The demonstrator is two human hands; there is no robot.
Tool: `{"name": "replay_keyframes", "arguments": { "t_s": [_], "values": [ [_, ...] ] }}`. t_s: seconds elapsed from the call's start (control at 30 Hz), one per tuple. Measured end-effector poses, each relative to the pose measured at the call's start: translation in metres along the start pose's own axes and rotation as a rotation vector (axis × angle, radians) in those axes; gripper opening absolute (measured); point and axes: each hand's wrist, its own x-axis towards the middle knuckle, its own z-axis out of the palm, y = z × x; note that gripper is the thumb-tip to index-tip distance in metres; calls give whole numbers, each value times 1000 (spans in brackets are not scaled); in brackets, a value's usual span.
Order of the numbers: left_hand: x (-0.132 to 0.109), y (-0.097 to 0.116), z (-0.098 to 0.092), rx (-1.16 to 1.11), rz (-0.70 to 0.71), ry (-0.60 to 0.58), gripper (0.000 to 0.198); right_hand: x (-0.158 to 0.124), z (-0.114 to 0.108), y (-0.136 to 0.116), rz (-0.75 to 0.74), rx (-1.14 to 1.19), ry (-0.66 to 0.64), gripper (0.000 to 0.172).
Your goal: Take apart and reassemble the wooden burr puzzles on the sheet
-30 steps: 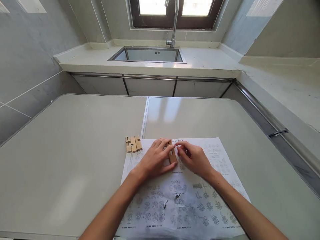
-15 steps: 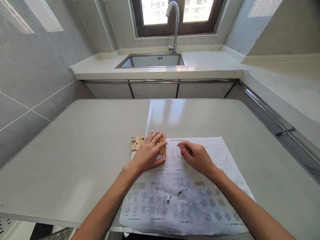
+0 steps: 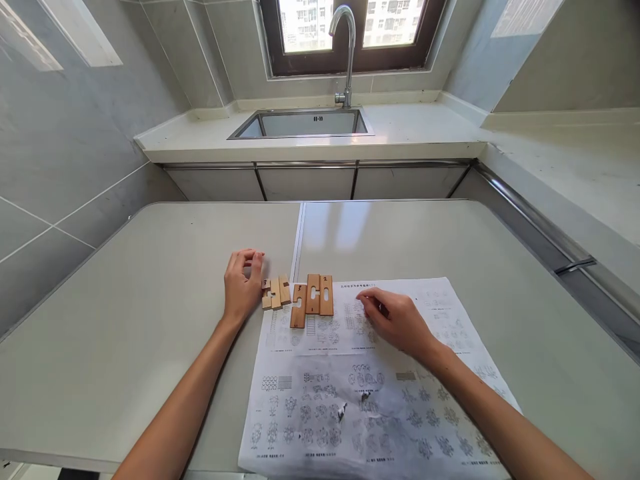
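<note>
Three long wooden puzzle bars (image 3: 313, 299) with slots lie side by side at the top left of a printed instruction sheet (image 3: 370, 380). Left of them sits a cluster of shorter pale wooden pieces (image 3: 275, 292), one marked 3. My left hand (image 3: 242, 283) rests on the table beside that cluster, fingers curled loosely and holding nothing, its fingertips close to the pieces. On the sheet to the right of the bars, my right hand (image 3: 393, 319) lies with its fingers bent and drawn together; nothing shows in them.
The sheet lies on a pale grey folding table (image 3: 150, 300) with a centre seam. Beyond it runs a white counter with a steel sink (image 3: 305, 123) and tap (image 3: 346, 47) under a window. A second counter runs along the right wall.
My left hand has left the long wooden bars and moved left, beside the small pieces. The three bars now lie uncovered on the sheet. My right hand has barely moved.
</note>
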Motion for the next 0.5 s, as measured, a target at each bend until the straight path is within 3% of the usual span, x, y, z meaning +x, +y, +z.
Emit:
{"name": "replay_keyframes", "arguments": {
  "t_s": [0.13,0.5],
  "values": [
    [5,-12,3,-179,-220,-33,35,0,1,1,8,-12,4,26],
    [2,-12,1,-150,-254,-82,29,-1,4,0,11,-18,21,27]
  ]
}}
